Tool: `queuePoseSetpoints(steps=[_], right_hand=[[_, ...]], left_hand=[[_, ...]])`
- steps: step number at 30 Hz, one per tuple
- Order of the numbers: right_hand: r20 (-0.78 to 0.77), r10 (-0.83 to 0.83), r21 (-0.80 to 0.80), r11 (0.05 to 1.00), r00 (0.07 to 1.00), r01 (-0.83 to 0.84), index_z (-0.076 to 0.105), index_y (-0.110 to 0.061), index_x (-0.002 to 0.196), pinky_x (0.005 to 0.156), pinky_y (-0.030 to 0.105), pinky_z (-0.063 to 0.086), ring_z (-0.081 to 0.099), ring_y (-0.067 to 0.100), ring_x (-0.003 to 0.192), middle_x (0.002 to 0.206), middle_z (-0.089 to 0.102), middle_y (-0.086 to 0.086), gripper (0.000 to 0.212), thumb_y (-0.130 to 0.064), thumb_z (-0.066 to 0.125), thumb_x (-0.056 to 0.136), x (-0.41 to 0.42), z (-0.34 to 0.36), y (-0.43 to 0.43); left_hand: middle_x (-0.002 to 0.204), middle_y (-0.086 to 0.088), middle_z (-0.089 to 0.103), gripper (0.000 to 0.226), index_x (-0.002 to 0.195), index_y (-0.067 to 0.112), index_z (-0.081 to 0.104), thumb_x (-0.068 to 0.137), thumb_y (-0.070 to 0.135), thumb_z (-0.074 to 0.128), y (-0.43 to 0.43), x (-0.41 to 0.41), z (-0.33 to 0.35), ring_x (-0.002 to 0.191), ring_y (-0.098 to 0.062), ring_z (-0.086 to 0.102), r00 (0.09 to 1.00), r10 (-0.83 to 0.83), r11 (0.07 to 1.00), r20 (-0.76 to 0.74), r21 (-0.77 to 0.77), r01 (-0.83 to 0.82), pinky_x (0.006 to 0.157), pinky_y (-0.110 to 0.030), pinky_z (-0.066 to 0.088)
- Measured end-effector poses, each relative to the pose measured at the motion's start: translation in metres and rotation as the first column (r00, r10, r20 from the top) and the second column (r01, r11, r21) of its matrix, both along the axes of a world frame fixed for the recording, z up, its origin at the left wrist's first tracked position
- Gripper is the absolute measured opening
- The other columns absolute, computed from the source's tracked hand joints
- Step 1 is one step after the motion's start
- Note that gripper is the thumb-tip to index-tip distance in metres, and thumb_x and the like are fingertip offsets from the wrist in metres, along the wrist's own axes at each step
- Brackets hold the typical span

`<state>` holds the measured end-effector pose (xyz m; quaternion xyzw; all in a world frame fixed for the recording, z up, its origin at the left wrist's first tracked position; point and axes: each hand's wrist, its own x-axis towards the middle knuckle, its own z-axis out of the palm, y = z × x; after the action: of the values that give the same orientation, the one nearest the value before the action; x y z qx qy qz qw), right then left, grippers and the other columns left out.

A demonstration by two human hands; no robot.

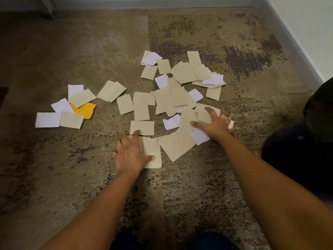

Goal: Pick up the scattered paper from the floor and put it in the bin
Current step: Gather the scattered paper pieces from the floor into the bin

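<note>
Several beige and white paper pieces lie scattered across the carpet, with one yellow piece at the left. My left hand lies flat, fingers spread, on a beige piece nearest to me. Further right, my right hand presses with spread fingers on overlapping beige and white pieces. Neither hand has lifted any paper. The black object at the right edge may be the bin, but it is mostly cut off.
The mottled brown carpet runs to a grey skirting board and white wall at the back and right. A grey furniture leg stands at the top left. My knees show at the bottom edge.
</note>
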<state>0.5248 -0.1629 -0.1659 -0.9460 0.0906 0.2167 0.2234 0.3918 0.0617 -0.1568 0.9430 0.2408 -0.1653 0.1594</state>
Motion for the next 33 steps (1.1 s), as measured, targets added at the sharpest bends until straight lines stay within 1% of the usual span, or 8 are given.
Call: queuePoseSetpoints(steps=[6, 9, 13, 18, 22, 25, 30, 33], right_hand=[[0.057, 0.122, 0.016, 0.992, 0.991, -0.124, 0.025, -0.04, 0.141, 0.109, 0.065, -0.004, -0.011, 0.032, 0.144, 0.157, -0.003, 0.013, 0.096, -0.071, 0.067, 0.061, -0.034, -0.004, 0.036], [0.064, 0.164, -0.006, 0.986, 0.984, -0.164, 0.028, -0.037, 0.139, 0.112, 0.061, 0.001, -0.005, 0.03, 0.145, 0.157, 0.002, 0.013, 0.09, -0.063, 0.071, 0.064, -0.05, -0.004, 0.046], [0.152, 0.103, -0.01, 0.995, 0.983, -0.103, 0.036, -0.033, 0.135, 0.112, 0.05, 0.015, 0.014, 0.032, 0.141, 0.152, 0.018, 0.014, 0.072, -0.048, 0.072, 0.074, -0.067, -0.001, 0.062], [0.146, 0.003, 0.077, 0.997, 0.989, -0.014, 0.046, -0.028, 0.123, 0.1, 0.043, 0.039, 0.025, 0.031, 0.131, 0.144, 0.027, 0.012, 0.061, -0.033, 0.079, 0.071, -0.068, 0.002, 0.073], [0.119, -0.072, 0.125, 0.991, 0.99, 0.057, 0.044, -0.021, 0.122, 0.093, 0.037, 0.042, 0.039, 0.031, 0.121, 0.134, 0.035, 0.015, 0.062, -0.025, 0.08, 0.071, -0.069, 0.004, 0.078], [0.116, -0.124, 0.172, 0.98, 0.985, 0.103, 0.041, -0.013, 0.123, 0.089, 0.037, 0.044, 0.048, 0.032, 0.115, 0.126, 0.047, 0.017, 0.059, -0.019, 0.076, 0.076, -0.074, 0.002, 0.08], [-0.034, -0.207, 0.333, 0.92, 0.978, 0.207, 0.046, -0.012, 0.122, 0.08, 0.034, 0.045, 0.053, 0.031, 0.111, 0.123, 0.054, 0.013, 0.056, -0.015, 0.077, 0.075, -0.077, 0.006, 0.074], [-0.063, -0.229, 0.39, 0.89, 0.971, 0.235, 0.051, -0.007, 0.117, 0.079, 0.034, 0.046, 0.054, 0.03, 0.109, 0.121, 0.056, 0.014, 0.052, -0.013, 0.078, 0.073, -0.081, 0.013, 0.07]], left_hand=[[0.143, -0.014, 0.028, 0.094, 0.139, 0.023, 0.03, 0.063, 0.038, 0.084, -0.002, 0.009, 0.005, 0.133, -0.034, 0.027, 0.998, 0.067, 0.993, 0.007, -0.103, -0.065, 0.101, -0.046, 0.039], [0.139, -0.014, 0.03, 0.089, 0.133, 0.015, 0.037, 0.062, 0.037, 0.085, -0.003, 0.011, 0.006, 0.125, -0.035, 0.04, 0.993, 0.114, 0.986, -0.028, -0.116, -0.116, 0.096, -0.045, 0.043], [0.131, -0.012, 0.039, 0.077, 0.122, 0.012, 0.042, 0.063, 0.039, 0.084, -0.004, 0.01, 0.007, 0.111, -0.036, 0.054, 0.992, 0.117, 0.987, -0.045, -0.109, -0.121, 0.083, -0.043, 0.048], [0.122, -0.006, 0.058, 0.075, 0.121, 0.016, 0.047, 0.061, 0.044, 0.084, -0.002, 0.013, 0.006, 0.11, -0.029, 0.058, 0.986, 0.151, 0.98, -0.074, -0.118, -0.159, 0.08, -0.038, 0.047], [0.118, -0.003, 0.063, 0.07, 0.121, 0.022, 0.056, 0.063, 0.052, 0.08, -0.002, 0.015, 0.012, 0.109, -0.026, 0.06, 0.979, 0.134, 0.989, -0.15, -0.041, -0.142, 0.072, -0.031, 0.043], [0.115, -0.003, 0.064, 0.062, 0.117, 0.022, 0.06, 0.066, 0.049, 0.079, -0.006, 0.016, 0.016, 0.106, -0.026, 0.061, 0.977, 0.145, 0.988, -0.156, -0.036, -0.152, 0.071, -0.031, 0.042], [0.116, -0.004, 0.066, 0.048, 0.117, 0.023, 0.063, 0.072, 0.032, 0.079, -0.007, 0.017, 0.022, 0.105, -0.025, 0.061, 0.953, 0.255, 0.938, -0.164, -0.195, -0.285, 0.073, -0.028, 0.039], [0.114, -0.008, 0.066, 0.044, 0.116, 0.017, 0.064, 0.074, 0.019, 0.077, -0.008, 0.014, 0.024, 0.101, -0.027, 0.063, 0.933, 0.312, 0.857, -0.178, -0.372, -0.357, 0.08, -0.031, 0.047]])
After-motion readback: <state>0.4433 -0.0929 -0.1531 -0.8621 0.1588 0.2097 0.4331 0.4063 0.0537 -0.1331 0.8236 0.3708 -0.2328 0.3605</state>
